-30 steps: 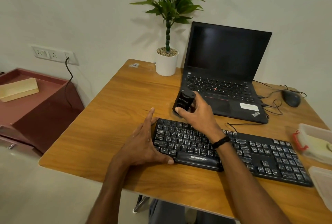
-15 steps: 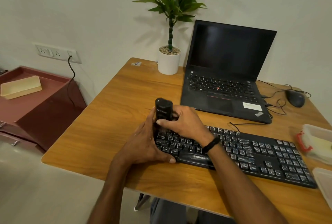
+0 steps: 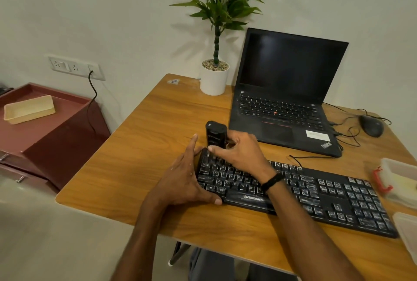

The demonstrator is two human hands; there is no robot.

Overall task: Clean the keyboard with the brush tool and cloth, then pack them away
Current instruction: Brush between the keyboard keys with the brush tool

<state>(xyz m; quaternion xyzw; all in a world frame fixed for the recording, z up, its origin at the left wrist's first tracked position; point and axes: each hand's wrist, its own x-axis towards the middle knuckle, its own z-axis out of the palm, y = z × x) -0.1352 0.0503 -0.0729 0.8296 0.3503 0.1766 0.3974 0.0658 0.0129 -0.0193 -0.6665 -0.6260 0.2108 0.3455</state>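
black brush tool (image 3: 215, 134), upright, dusty black keyboard (image 3: 300, 192)

Small office workspace against a plain wall (image 3: 101, 10).
An open laptop (image 3: 286, 100) at the tabletop's (image 3: 146, 156) far edge, a keyboard (image 3: 327, 199) along the near edge, a mouse (image 3: 371, 125) at the far right corner, wall sockets (image 3: 75, 67).

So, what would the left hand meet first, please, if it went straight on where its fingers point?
Probably the plant pot, after bare table; the left hand looks to pass just beside the brush.
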